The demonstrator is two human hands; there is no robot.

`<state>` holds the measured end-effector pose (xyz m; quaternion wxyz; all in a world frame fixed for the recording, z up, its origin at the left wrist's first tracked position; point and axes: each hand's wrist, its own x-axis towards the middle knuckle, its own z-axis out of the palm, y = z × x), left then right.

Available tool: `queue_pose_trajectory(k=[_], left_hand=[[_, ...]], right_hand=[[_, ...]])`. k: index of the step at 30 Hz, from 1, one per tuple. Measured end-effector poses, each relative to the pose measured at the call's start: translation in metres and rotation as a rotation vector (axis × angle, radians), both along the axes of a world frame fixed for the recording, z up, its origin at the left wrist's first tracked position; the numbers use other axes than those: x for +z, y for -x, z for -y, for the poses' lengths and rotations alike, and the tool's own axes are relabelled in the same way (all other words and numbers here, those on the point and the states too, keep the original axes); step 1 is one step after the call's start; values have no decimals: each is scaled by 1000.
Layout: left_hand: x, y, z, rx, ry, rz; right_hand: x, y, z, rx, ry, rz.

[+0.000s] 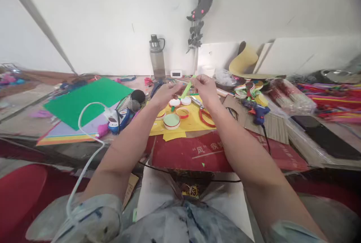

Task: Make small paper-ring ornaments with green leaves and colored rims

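Head view: I have the right hand [204, 85] pinched together on the upper end of a light-green strip [186, 90] — presumably to hold it raised over the yellow sheet [193, 123]. The left hand [166, 94] is close beside the strip, perhaps to steady it, though I can't tell its grip; the green-topped disc [171, 120] and red ring [201, 117] lie near — likely for easy reach.

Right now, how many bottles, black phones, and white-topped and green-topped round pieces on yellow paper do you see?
Bottle: 1
Black phone: 1
White-topped round pieces: 2
Green-topped round piece: 1
Total: 5
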<state>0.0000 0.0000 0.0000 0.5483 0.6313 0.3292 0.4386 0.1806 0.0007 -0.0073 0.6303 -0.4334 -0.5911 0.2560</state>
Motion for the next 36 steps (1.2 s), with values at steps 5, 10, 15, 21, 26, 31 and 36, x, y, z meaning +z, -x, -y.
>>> queue_pose_trajectory(k=[5, 10, 15, 21, 26, 31, 36], left_hand=[[-5, -1, -4, 8, 16, -16], [-6, -2, -2, 9, 9, -26], [-4, -3, 1, 38, -49, 22], [-3, -3, 1, 42, 66, 158], [0, -3, 1, 77, 235, 196], [-2, -2, -1, 58, 210, 190], [-5, -3, -2, 114, 146, 159]], right_hand=[[-4, -2, 4, 6, -22, 74], [-7, -2, 3, 7, -27, 79], [-12, 0, -2, 59, 15, 35], [-18, 0, -9, 28, 71, 4], [-12, -7, 1, -222, -299, 290], [-7, -1, 11, -131, -327, 302], [-7, 6, 8, 46, -75, 124]])
